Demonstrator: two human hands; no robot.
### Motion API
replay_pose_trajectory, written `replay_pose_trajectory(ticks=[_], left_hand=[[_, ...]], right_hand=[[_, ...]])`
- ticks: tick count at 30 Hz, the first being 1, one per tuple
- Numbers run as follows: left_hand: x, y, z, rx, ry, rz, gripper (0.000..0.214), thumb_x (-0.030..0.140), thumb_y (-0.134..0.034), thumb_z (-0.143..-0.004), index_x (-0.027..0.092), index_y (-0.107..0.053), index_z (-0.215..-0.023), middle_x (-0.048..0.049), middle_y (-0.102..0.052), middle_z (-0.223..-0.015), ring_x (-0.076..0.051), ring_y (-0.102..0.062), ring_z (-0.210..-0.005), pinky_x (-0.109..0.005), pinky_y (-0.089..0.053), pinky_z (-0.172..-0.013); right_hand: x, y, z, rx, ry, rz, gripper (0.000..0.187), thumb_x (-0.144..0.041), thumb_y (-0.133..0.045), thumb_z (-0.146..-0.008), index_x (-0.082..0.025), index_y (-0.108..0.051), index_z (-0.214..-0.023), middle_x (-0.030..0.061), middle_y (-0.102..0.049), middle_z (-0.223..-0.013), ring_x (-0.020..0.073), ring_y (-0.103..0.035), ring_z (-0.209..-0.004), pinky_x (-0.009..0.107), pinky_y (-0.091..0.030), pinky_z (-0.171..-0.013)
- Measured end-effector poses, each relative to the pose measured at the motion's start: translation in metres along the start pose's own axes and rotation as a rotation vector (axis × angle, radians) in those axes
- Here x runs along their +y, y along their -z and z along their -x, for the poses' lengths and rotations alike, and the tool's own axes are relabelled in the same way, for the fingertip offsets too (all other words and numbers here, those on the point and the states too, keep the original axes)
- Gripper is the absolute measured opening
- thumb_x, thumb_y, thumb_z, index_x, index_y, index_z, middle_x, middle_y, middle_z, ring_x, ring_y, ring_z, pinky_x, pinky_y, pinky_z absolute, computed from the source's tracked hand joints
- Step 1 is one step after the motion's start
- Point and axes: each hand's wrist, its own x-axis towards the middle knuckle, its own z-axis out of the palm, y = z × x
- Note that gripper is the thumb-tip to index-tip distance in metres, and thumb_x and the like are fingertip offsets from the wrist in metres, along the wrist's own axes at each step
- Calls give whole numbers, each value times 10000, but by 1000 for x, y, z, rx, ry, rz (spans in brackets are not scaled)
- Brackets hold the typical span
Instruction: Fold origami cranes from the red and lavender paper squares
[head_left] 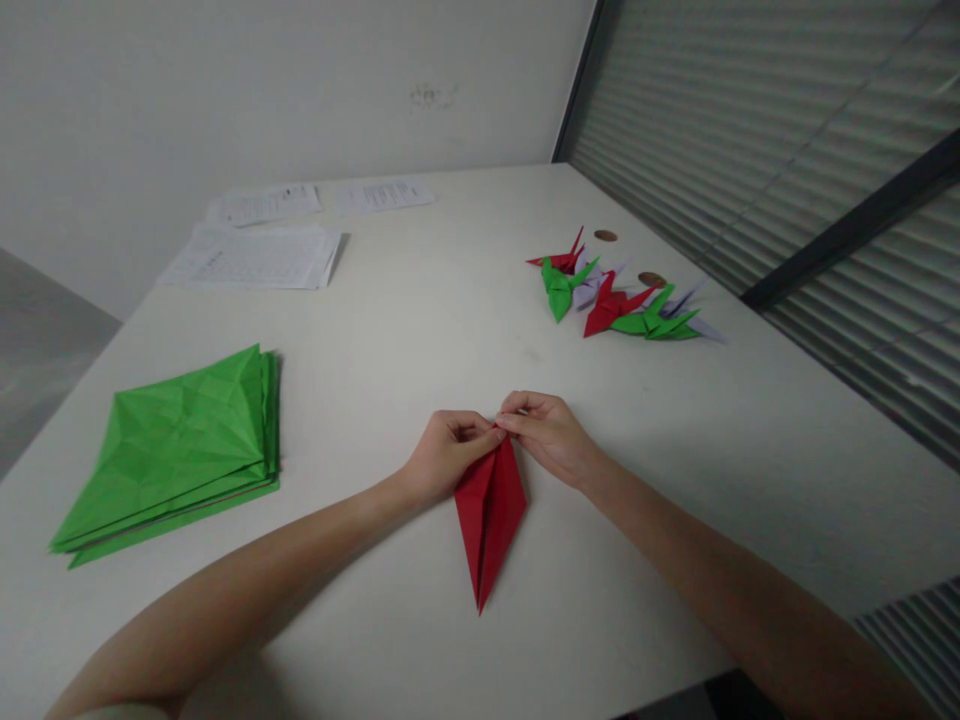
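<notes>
A red paper (pixel 489 515), folded into a long narrow kite shape, lies on the white table (pixel 420 330) with its sharp tip pointing toward me. My left hand (pixel 448 455) and my right hand (pixel 546 433) meet at its far end. Both hands pinch that top corner with curled fingers. The fingertips touch each other over the paper's upper point.
A stack of creased green paper squares (pixel 176 450) lies at the left. Several folded paper cranes (pixel 619 295) in red, green and pale purple sit at the right, near two small brown discs (pixel 651 279). Printed sheets (pixel 255 255) lie at the far left. A window with blinds runs along the right.
</notes>
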Motion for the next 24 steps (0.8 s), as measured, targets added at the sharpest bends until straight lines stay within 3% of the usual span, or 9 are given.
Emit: replay_pose_trajectory(ticks=[3,9,13,17,21,24], left_hand=[[-4,1,0,-10,-25,-42,393,492,-753,-712,115,-664,-642,-2,-593,-576,-77,-467,-511,-200,-320,-471],[-6,1,-1,-18,-21,-14,385,478,-752,-721,118,-652,-631,9,-586,-562,-70,-460,-499,-197,-321,-473],[-1,0,-1,-6,31,59,416,505,-794,-657,112,-660,-638,-14,-624,-580,-82,-500,-506,-201,-355,-481],[2,0,-3,73,30,96,445,530,-817,-610,108,-684,-654,-36,-651,-596,-100,-529,-512,-213,-383,-484],[2,5,-8,192,-36,131,427,517,-831,-596,114,-720,-686,-61,-689,-653,-121,-565,-561,-230,-427,-520],[2,7,-10,243,-46,138,422,513,-825,-607,114,-738,-711,-73,-696,-674,-128,-564,-578,-239,-433,-526]], right_hand=[[-1,0,0,-14,-23,-40,214,-247,-838,-563,-200,-630,-542,-29,-595,-604,113,-502,-619,289,-398,-637],[-2,3,0,-68,-83,-47,228,-310,-869,-561,-186,-692,-636,-17,-618,-631,119,-526,-638,299,-407,-672],[-4,5,-2,-16,-45,-89,295,-429,-835,-633,-176,-686,-611,-2,-613,-644,116,-522,-634,297,-409,-651],[-4,8,-3,11,-41,-2,290,-449,-803,-683,-178,-709,-724,3,-639,-688,109,-530,-631,280,-403,-617],[0,9,-1,-69,-61,168,323,-361,-851,-627,-189,-710,-862,1,-676,-759,117,-594,-694,270,-451,-659],[3,9,0,-68,-62,230,339,-312,-869,-588,-189,-697,-852,-12,-666,-719,120,-610,-679,273,-478,-656]])
